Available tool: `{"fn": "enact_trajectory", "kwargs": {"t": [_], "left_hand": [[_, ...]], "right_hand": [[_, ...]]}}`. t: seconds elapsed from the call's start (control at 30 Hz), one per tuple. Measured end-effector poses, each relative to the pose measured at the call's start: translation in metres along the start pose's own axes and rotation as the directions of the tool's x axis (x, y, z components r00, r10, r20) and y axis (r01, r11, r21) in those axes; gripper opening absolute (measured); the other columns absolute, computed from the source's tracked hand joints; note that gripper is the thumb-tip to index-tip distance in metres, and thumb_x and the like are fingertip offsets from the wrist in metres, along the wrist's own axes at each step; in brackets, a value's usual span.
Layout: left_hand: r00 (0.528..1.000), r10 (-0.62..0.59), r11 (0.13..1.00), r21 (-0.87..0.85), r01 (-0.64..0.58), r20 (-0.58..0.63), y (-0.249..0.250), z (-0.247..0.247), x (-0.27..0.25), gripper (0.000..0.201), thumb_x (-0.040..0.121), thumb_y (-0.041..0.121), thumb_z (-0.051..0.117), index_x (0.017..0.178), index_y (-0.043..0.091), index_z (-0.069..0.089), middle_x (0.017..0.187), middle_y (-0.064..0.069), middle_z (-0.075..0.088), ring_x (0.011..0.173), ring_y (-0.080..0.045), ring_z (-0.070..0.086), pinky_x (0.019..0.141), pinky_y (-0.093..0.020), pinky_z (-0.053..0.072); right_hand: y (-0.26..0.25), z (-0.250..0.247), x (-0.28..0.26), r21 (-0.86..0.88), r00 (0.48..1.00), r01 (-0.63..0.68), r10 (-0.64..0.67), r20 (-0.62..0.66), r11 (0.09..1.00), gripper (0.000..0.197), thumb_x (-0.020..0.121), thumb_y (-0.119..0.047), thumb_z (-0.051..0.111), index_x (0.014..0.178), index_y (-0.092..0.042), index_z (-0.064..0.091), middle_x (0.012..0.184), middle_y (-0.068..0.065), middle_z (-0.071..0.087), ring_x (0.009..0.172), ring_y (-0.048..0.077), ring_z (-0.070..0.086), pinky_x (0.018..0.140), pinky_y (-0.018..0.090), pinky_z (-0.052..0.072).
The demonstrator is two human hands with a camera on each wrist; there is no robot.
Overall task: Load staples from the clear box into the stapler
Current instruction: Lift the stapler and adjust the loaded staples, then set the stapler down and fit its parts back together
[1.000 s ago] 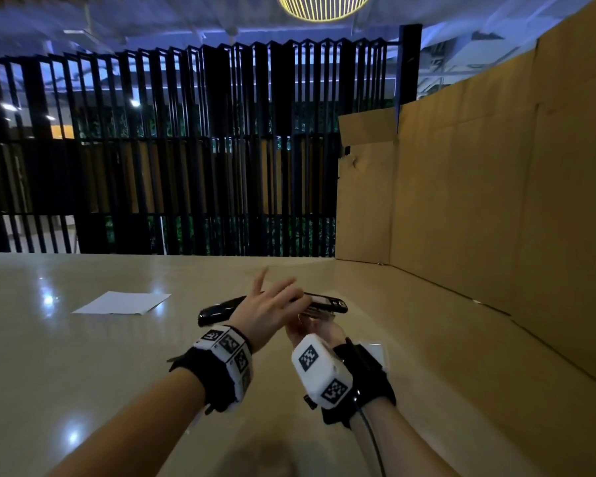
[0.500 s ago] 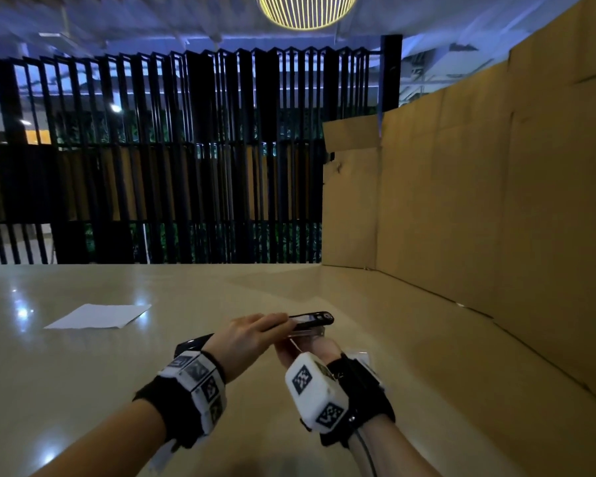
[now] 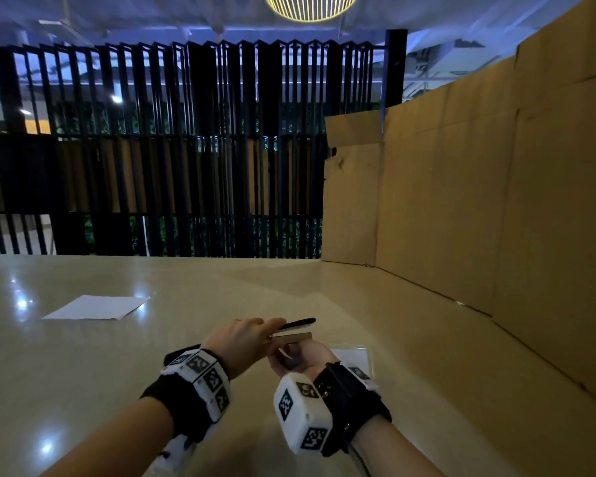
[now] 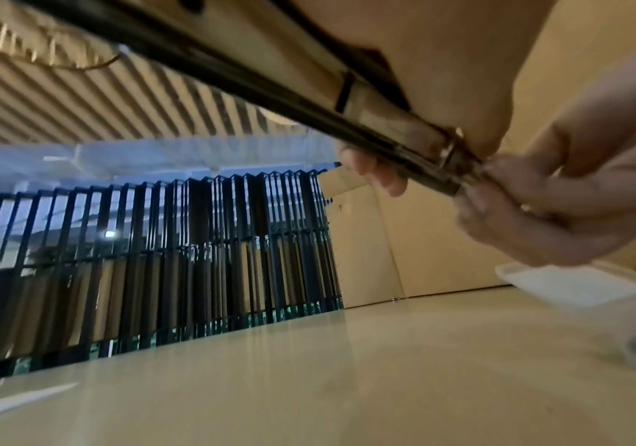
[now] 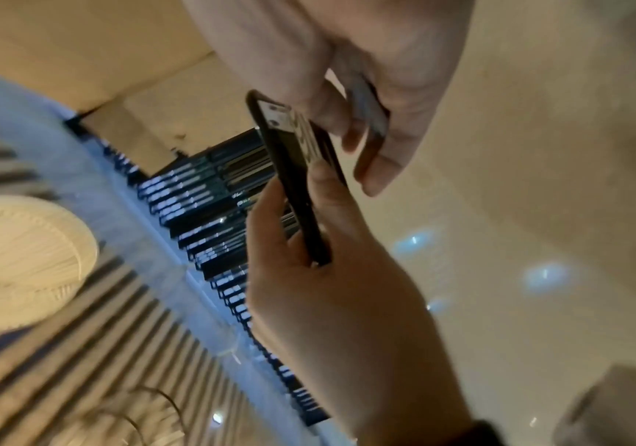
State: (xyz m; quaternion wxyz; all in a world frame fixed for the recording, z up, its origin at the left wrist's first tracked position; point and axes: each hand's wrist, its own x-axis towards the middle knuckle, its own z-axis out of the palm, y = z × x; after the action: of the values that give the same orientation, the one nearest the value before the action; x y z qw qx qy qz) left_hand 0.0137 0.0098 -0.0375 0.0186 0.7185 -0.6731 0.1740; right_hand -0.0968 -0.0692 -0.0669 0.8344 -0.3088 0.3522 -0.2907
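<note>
Both hands' fingers grasp stapler [image 3: 295,330] above worktop [image 3: 83,373]; box [image 3: 353,356] beneath at 3 o'clock; paper [image 3: 93,307] at 10. No legible writing.

Both hands, left hand [image 3: 241,342] and right hand [image 3: 301,359], hold the stapler [image 3: 295,330] above the table [image 3: 83,373].

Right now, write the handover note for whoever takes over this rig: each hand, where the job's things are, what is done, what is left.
Left hand: grips the black stapler by its top arm, off the beige table.
Right hand: holds the stapler from underneath.
Clear plastic box: on the table just beyond the right hand; its contents cannot be made out.
Done: the stapler is in hand, with its top arm slightly parted from the silver metal magazine.
Left: no staples can be seen in the magazine, so check for a strip, load one if needed, then close the stapler.
</note>
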Motion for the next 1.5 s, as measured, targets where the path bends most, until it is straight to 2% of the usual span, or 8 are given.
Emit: {"fn": "enact_trajectory", "kwargs": {"t": [0.13, 0.4, 0.63, 0.77, 0.87, 1.13, 1.3, 1.5], "left_hand": [[0.986, -0.164, 0.952, -0.259, 0.164, 0.021, 0.001, 0.004, 0.003, 0.040, 0.097, 0.041, 0.040, 0.132, 0.023, 0.048, 0.117, -0.007, 0.067, 0.100, -0.025, 0.064, 0.082, -0.032, 0.048], [0.929, -0.237, 0.768, -0.530, 0.359, 0.286, -0.014, 0.025, -0.004, 0.031, 0.099, 0.033, 0.039, 0.115, 0.020, 0.062, 0.060, 0.006, 0.058, 0.022, 0.002, 0.044, 0.033, -0.008, 0.038], [0.845, -0.173, 0.686, -0.554, 0.472, 0.506, -0.024, 0.040, -0.022, 0.029, 0.100, 0.032, 0.036, 0.100, 0.018, 0.060, 0.056, 0.006, 0.061, 0.026, 0.001, 0.049, 0.039, -0.012, 0.044], [0.824, -0.162, 0.671, -0.552, 0.495, 0.543, -0.023, 0.043, -0.033, 0.028, 0.100, 0.031, 0.036, 0.095, 0.015, 0.059, 0.065, 0.000, 0.068, 0.038, -0.001, 0.060, 0.047, -0.013, 0.048], [0.831, -0.169, 0.783, -0.441, 0.439, 0.529, -0.023, 0.039, -0.038, 0.037, 0.100, 0.032, 0.036, 0.108, 0.008, 0.063, 0.115, -0.018, 0.067, 0.098, -0.023, 0.066, 0.082, -0.026, 0.046], [0.833, -0.190, 0.784, -0.430, 0.448, 0.520, -0.021, 0.040, -0.038, 0.045, 0.100, 0.032, 0.036, 0.120, -0.001, 0.061, 0.100, -0.017, 0.062, 0.067, -0.015, 0.051, 0.077, -0.021, 0.036], [0.814, -0.202, 0.824, -0.354, 0.441, 0.544, -0.027, 0.044, -0.039, 0.044, 0.099, 0.035, 0.037, 0.120, 0.004, 0.062, 0.122, -0.019, 0.062, 0.096, -0.022, 0.055, 0.086, -0.028, 0.039], [0.818, -0.165, 0.840, -0.356, 0.409, 0.551, -0.029, 0.045, -0.040, 0.041, 0.100, 0.031, 0.036, 0.127, 0.008, 0.057, 0.134, -0.015, 0.058, 0.122, -0.028, 0.054, 0.105, -0.033, 0.039]], "right_hand": [[-0.001, 0.000, -0.005, -0.237, 0.996, -0.023, 0.001, -0.089, 0.971, 0.022, 0.094, 0.007, 0.027, 0.083, -0.003, 0.044, 0.081, 0.012, 0.040, 0.062, 0.023, 0.042, 0.054, 0.031, 0.040], [-0.021, -0.005, -0.010, -0.690, 0.986, 0.071, -0.154, -0.060, 0.721, 0.016, 0.096, 0.003, 0.035, 0.097, 0.001, 0.051, 0.069, 0.011, 0.047, 0.057, 0.018, 0.046, 0.054, 0.027, 0.041], [-0.021, 0.005, -0.018, -0.980, 0.981, 0.189, -0.057, 0.186, 0.062, 0.037, 0.096, -0.005, 0.042, 0.130, -0.001, 0.054, 0.065, -0.004, 0.038, 0.055, 0.006, 0.034, 0.052, 0.015, 0.030], [-0.008, 0.013, -0.011, -0.969, 0.984, 0.169, 0.028, 0.177, 0.181, 0.027, 0.096, 0.003, 0.036, 0.104, -0.010, 0.058, 0.063, 0.003, 0.043, 0.052, 0.013, 0.036, 0.049, 0.021, 0.031], [0.002, 0.018, -0.006, -0.967, 0.983, 0.184, -0.009, 0.186, 0.176, 0.025, 0.095, 0.004, 0.040, 0.094, -0.005, 0.063, 0.046, -0.002, 0.054, 0.046, 0.010, 0.047, 0.042, 0.017, 0.038], [0.014, 0.029, -0.012, -0.961, 0.988, 0.120, 0.064, 0.140, 0.249, 0.031, 0.096, -0.005, 0.030, 0.077, -0.009, 0.054, 0.061, 0.004, 0.035, 0.047, 0.016, 0.038, 0.039, 0.020, 0.029], [0.021, 0.030, -0.007, -0.952, 0.963, 0.270, -0.031, 0.268, 0.142, 0.034, 0.099, -0.004, 0.035, 0.125, 0.007, 0.054, 0.071, 0.003, 0.050, 0.048, 0.007, 0.051, 0.044, 0.017, 0.039], [0.024, 0.022, -0.005, -0.872, 0.877, 0.454, -0.085, 0.474, -0.183, 0.032, 0.093, -0.010, 0.056, 0.124, -0.006, 0.063, 0.127, 0.012, 0.064, 0.120, 0.022, 0.058, 0.096, 0.023, 0.042]]}}
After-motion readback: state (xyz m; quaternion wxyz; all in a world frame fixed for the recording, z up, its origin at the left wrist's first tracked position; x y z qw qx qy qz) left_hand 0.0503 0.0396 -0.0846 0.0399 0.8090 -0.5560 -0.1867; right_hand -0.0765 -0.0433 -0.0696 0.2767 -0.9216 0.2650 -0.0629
